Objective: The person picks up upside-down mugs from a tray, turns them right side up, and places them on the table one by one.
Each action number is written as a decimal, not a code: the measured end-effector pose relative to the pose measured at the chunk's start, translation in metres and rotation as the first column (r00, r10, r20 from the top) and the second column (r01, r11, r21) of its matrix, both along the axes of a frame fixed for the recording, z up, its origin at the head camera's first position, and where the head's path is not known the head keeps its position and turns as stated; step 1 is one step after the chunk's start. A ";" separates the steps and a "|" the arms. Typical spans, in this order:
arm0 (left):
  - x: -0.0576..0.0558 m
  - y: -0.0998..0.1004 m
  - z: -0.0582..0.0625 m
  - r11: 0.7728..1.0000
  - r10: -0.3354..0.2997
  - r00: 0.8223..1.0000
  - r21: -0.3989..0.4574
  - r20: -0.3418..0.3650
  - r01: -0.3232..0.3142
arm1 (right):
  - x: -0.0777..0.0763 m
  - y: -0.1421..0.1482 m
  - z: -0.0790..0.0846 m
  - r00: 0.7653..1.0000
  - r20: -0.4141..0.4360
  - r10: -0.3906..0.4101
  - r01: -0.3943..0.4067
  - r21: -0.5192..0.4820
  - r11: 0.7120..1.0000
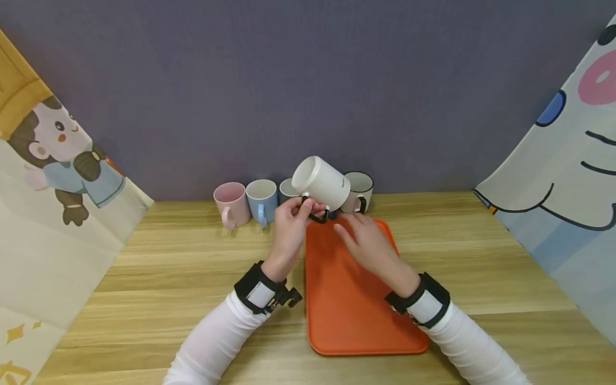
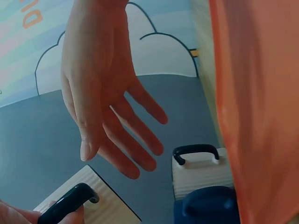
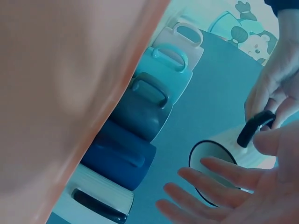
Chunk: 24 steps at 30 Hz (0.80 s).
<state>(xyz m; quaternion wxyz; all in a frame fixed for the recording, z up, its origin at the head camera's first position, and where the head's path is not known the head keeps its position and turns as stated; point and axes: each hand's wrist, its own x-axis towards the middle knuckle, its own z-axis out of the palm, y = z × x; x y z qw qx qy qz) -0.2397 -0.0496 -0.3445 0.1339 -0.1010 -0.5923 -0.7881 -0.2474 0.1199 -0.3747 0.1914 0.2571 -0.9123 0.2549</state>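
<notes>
My left hand [image 1: 290, 224] grips the black handle of a white ribbed mug [image 1: 324, 182] and holds it tilted above the back end of an orange tray [image 1: 356, 299]. In the right wrist view, the black-rimmed mouth of this mug [image 3: 212, 151] faces my right hand. My right hand [image 1: 370, 246] hovers over the tray beside the mug, with its fingers extended and nothing held. The left wrist view shows that hand [image 2: 103, 93] with fingers spread. Whether its fingertips touch the mug, I cannot tell.
Along the back wall stand a pink mug [image 1: 232, 200], a light blue mug [image 1: 262, 199], a partly hidden grey mug [image 1: 287, 188] and another white mug [image 1: 360, 187] with a black handle. A dark blue mug [image 3: 124, 156] stands between the grey and white ones.
</notes>
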 end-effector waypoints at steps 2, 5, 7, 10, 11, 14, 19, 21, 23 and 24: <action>-0.001 0.002 0.002 1.000 -0.004 1.000 0.020 -0.003 0.004 | 0.000 -0.001 0.001 1.000 -0.001 -0.009 0.009 -0.020 1.000; -0.002 0.006 0.005 0.999 -0.009 1.000 0.050 -0.008 0.009 | 0.001 -0.002 0.002 1.000 -0.018 -0.022 0.021 -0.055 0.998; -0.003 0.009 0.007 0.997 -0.014 1.000 0.082 -0.009 0.015 | 0.000 -0.004 0.003 0.999 -0.033 -0.030 0.027 -0.082 0.996; -0.004 0.015 0.010 0.992 -0.021 1.000 0.123 -0.014 0.022 | 0.000 -0.006 0.006 0.998 -0.043 -0.042 0.036 -0.122 0.992; -0.004 0.016 0.011 0.991 -0.021 1.000 0.131 -0.015 0.023 | -0.001 -0.006 0.007 0.998 -0.044 -0.046 0.040 -0.132 0.990; -0.005 0.021 0.013 0.988 -0.023 1.000 0.155 -0.021 0.026 | -0.001 -0.008 0.009 0.997 -0.045 -0.064 0.056 -0.149 0.987; -0.006 0.027 0.017 0.982 -0.025 1.000 0.185 -0.009 0.026 | -0.002 -0.011 0.013 0.996 -0.037 -0.080 0.072 -0.183 0.980; -0.006 0.029 0.018 0.978 -0.030 1.000 0.205 0.002 0.029 | -0.002 -0.012 0.016 0.997 -0.024 -0.072 0.065 -0.213 0.975; -0.007 0.031 0.019 0.973 -0.031 0.999 0.229 0.014 0.027 | -0.002 -0.013 0.018 0.998 -0.003 -0.063 0.060 -0.245 0.968; -0.007 0.032 0.020 0.969 -0.032 0.999 0.244 0.017 0.027 | -0.003 -0.013 0.019 0.998 0.012 -0.055 0.057 -0.264 0.963</action>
